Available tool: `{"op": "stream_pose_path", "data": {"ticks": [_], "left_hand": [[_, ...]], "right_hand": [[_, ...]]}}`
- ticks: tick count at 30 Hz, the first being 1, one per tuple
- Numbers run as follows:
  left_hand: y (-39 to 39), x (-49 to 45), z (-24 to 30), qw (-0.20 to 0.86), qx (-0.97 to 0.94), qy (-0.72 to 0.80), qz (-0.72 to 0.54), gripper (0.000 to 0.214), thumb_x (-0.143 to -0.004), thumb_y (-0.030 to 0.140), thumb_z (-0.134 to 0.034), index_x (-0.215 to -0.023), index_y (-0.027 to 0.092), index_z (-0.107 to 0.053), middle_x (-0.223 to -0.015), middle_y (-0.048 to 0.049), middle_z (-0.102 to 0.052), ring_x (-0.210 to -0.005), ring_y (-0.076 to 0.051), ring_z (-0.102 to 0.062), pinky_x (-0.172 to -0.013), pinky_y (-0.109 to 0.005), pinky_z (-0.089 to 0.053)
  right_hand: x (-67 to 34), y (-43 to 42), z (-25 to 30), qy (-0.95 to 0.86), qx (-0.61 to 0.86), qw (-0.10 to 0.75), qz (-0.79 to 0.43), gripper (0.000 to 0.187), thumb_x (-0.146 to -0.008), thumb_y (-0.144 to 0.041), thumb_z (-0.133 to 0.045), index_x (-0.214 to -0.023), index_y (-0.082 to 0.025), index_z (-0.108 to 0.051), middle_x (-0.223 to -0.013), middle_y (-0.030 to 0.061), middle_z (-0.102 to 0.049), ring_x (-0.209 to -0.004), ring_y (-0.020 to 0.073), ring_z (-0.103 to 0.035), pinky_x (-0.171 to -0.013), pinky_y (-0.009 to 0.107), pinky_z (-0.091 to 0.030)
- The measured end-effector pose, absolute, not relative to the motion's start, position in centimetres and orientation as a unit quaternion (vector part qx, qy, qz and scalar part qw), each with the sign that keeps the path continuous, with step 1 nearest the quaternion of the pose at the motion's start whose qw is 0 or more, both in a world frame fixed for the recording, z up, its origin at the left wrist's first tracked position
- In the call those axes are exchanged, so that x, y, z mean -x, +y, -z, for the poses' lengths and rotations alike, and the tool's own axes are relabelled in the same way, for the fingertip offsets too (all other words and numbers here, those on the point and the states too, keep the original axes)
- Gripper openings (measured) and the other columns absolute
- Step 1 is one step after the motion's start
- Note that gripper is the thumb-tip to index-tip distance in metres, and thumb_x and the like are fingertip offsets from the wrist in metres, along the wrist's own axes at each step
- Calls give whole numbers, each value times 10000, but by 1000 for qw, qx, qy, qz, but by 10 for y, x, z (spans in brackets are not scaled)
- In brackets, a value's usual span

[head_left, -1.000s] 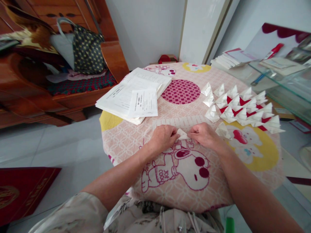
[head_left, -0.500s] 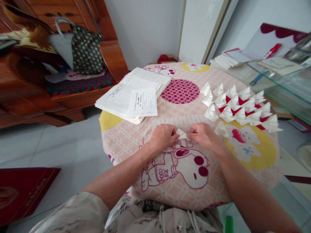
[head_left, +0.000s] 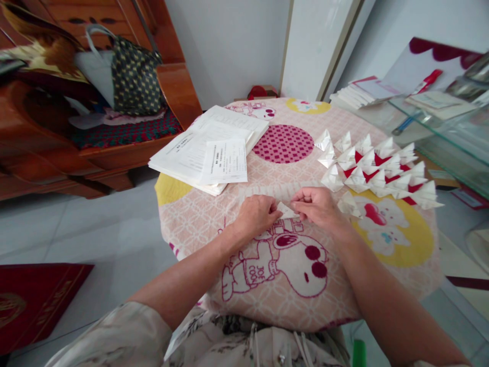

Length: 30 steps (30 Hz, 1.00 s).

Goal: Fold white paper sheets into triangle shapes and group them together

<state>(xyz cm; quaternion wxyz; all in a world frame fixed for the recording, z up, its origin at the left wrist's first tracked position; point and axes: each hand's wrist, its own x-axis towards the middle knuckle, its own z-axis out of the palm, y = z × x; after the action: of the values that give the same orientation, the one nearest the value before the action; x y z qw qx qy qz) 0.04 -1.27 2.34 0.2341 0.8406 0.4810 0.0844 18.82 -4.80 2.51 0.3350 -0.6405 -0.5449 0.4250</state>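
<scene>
On the cloth-covered table in front of me lies a small triangle of folded paper (head_left: 284, 209). My left hand (head_left: 259, 215) is closed, its thumb and fingers pinching the paper's left corner. My right hand (head_left: 316, 206) has curled fingers, with thumb and forefinger together at the right side of the same piece; its exact grip is partly hidden. One loose folded paper piece (head_left: 349, 205) lies just right of my right hand. Beyond it stand rows of pointed folded paper pieces (head_left: 376, 173), white with some red between them.
A stack of printed sheets (head_left: 191, 148) with a smaller slip on top (head_left: 224, 162) lies at the table's left. A glass shelf (head_left: 451, 137) with papers and a red marker (head_left: 430, 80) borders the right. A wooden bench (head_left: 175, 97) holds a patterned bag (head_left: 135, 76).
My right hand has risen slightly and shifted a little left, its fingers now lying more over the paper's right side. The left hand stays where it was.
</scene>
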Motion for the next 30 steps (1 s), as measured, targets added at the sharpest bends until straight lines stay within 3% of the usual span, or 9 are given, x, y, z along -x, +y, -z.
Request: {"op": "stream_pose_path", "data": {"ticks": [10, 19, 26, 30], "left_hand": [[-13, -1, -23, 238, -838, 484, -82, 195, -872, 319, -642, -781, 163, -717, -751, -43, -695, -711, -172, -603, -692, -297, -422], [-11, -2, -20, 231, -838, 488, -75, 201, -873, 321, -627, -810, 161, -731, -772, -51, -706, -717, -168, -603, -697, -292, -426], [-9, -2, -24, 243, -838, 483, -72, 185, -856, 313, -647, -778, 168, -732, -735, -43, -697, -694, -156, -589, -690, -281, -425], [-6, -2, -21, 252, -836, 479, -90, 191, -839, 311, -666, -745, 156, -728, -709, -43, -688, -652, -143, -564, -657, -278, -397]], "right_hand": [[-186, -49, -22, -568, 655, 266, -421, 74, -764, -237, -621, -741, -170, -640, -542, -11, -604, -410, 107, -534, -403, 218, -341], [-175, -50, -25, -648, 677, 188, -294, 35, -714, -159, -647, -681, -165, -652, -610, 18, -644, -558, 127, -552, -518, 241, -348], [-195, -56, -26, -627, 686, 223, -294, 83, -668, -125, -607, -597, -168, -615, -546, -1, -594, -534, 128, -531, -502, 240, -344], [-182, -52, -27, -601, 638, 294, -381, 81, -748, -187, -582, -753, -164, -660, -579, -10, -618, -485, 122, -539, -470, 233, -355]]}}
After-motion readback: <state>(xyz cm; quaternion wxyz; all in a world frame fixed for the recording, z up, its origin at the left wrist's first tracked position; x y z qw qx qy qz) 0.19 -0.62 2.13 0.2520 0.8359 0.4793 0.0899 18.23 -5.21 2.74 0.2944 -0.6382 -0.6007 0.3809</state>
